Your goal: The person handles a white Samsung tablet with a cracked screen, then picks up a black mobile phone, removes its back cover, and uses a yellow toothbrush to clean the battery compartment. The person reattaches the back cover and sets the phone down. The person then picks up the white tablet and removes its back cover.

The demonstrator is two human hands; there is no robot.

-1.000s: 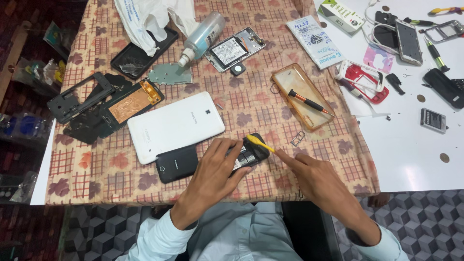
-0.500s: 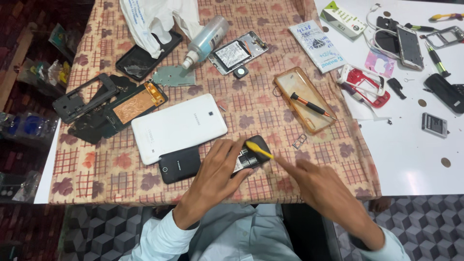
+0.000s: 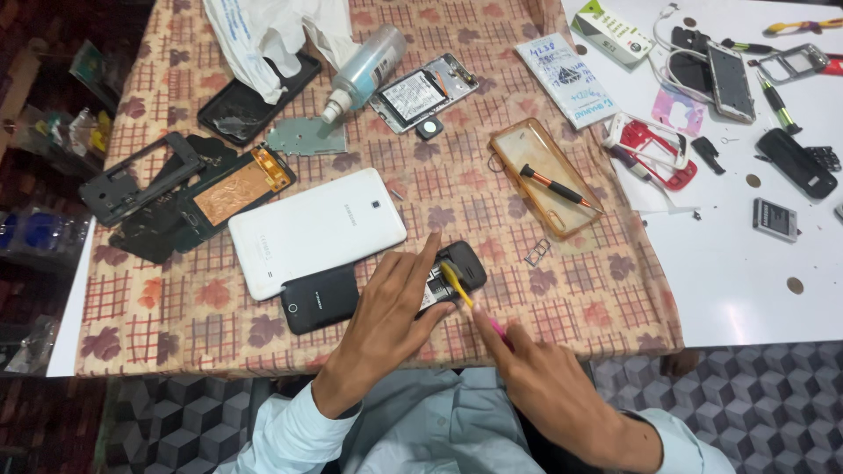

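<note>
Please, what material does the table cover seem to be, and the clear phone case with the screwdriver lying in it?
The table cover looks like woven cloth, matte: it hangs in soft folds over the table edge.
The clear phone case looks like soft, amber-tinted plastic or silicone, glossy: the cloth pattern shows through it. Softness is a guess.
The screwdriver has an orange-and-black handle, probably plastic.
</note>
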